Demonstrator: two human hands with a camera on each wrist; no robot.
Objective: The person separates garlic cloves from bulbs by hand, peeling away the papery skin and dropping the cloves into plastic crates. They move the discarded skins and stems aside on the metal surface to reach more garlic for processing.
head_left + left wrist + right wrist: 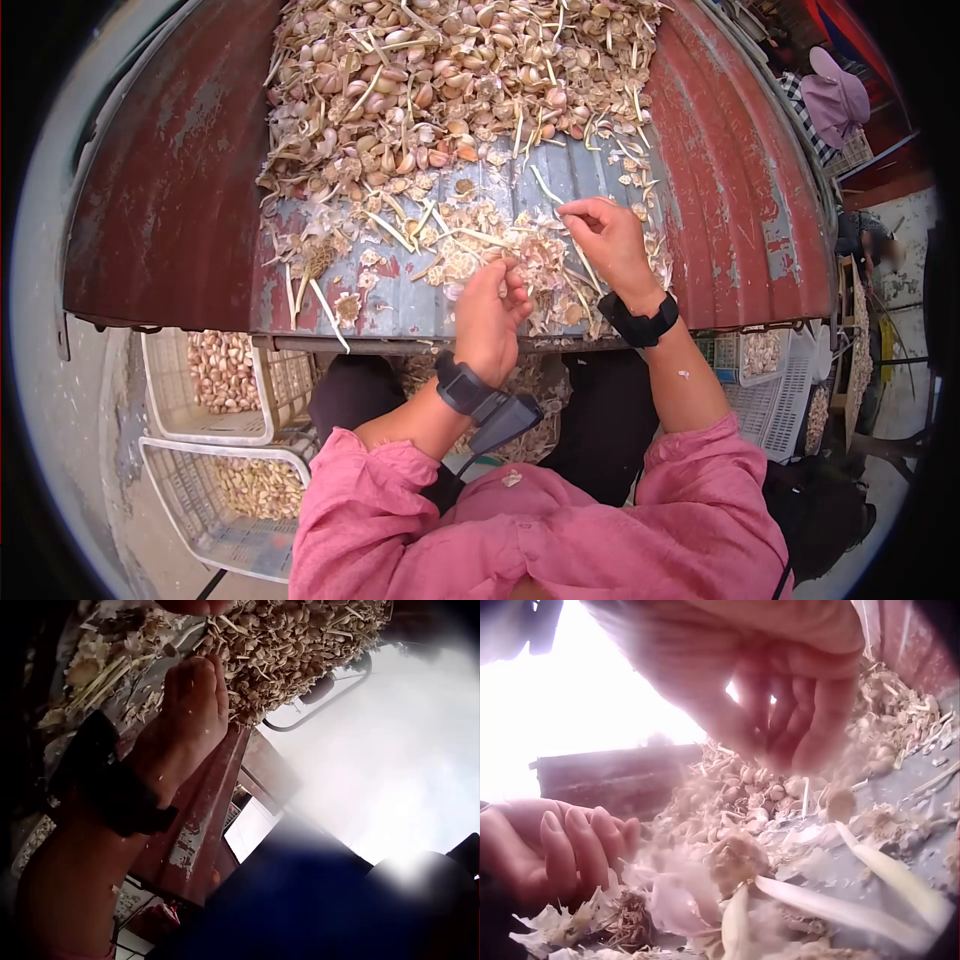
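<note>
My left hand lies palm up with loosely curled fingers among dry garlic skins. Nothing shows in its grasp. To its right, my right hand hovers over the same litter, thumb and fingertips drawn together. A pale green garlic stem meets its fingertips in the head view; I cannot tell whether the fingers pinch it. Seen in the right wrist view, the fingers bend downward above the litter. Beyond both hands is a big heap of garlic cloves mixed with stems and skins.
The work surface is a corrugated metal sheet with red, peeling sides. Below its left edge stand a crate of reddish cloves and another crate of pale cloves. More baskets are at right. A purple hat shows at upper right.
</note>
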